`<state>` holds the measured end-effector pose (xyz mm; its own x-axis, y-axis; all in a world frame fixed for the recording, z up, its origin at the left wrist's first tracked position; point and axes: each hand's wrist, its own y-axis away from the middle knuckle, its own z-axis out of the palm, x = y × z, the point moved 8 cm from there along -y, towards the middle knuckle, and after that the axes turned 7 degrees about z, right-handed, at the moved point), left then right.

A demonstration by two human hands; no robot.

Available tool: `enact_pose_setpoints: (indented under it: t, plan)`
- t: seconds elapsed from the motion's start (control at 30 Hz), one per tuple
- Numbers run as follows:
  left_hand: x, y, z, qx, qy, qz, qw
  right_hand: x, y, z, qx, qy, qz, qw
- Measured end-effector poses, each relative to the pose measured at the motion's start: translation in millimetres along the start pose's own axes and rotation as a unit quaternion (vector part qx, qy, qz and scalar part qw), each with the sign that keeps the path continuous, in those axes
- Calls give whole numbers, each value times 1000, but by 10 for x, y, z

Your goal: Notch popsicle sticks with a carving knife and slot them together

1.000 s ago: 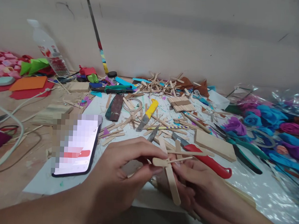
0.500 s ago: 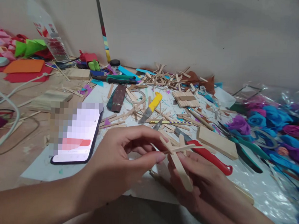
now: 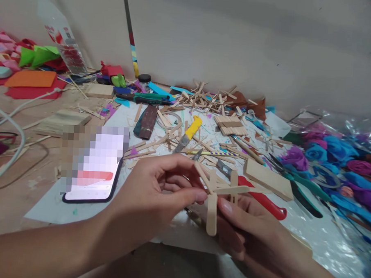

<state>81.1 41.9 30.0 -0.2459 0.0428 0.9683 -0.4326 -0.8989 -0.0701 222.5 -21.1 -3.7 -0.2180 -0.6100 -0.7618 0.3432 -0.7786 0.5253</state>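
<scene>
Both hands hold a small piece made of crossed wooden popsicle sticks (image 3: 213, 197) above the white paper sheet (image 3: 181, 237). My left hand (image 3: 152, 195) pinches it at the crossing with thumb and forefinger. From below and to the right, my right hand (image 3: 246, 227) grips the same piece, fingers curled under the sticks. One stick points straight down and others fan out up and to the right.
A lit phone (image 3: 93, 165) lies left of my hands. Red-handled cutters (image 3: 262, 199), a yellow-handled knife (image 3: 188, 133), a flat wood block (image 3: 268, 179), loose sticks (image 3: 205, 99) and a plastic bottle (image 3: 60, 39) litter the floor. Paper flowers (image 3: 329, 153) lie at the right, by a wall.
The stick piece has turned in my hands: the long stick that slanted down to the right now hangs straight down. The view has shifted slightly.
</scene>
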Motion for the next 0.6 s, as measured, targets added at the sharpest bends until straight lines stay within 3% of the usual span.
enact_pose_setpoints:
  t: [0.17,0.4,0.6]
  plan:
    - [-8,-15,-44,25,-36,-11,999,-5,11,-34,13,23,-5,1000]
    - [39,-19,69,-46,-46,0,998,-7,3,-57,15,23,-24,999]
    - [-4,13,76,-51,-51,5,997,31,-3,-54,19,49,-11,999]
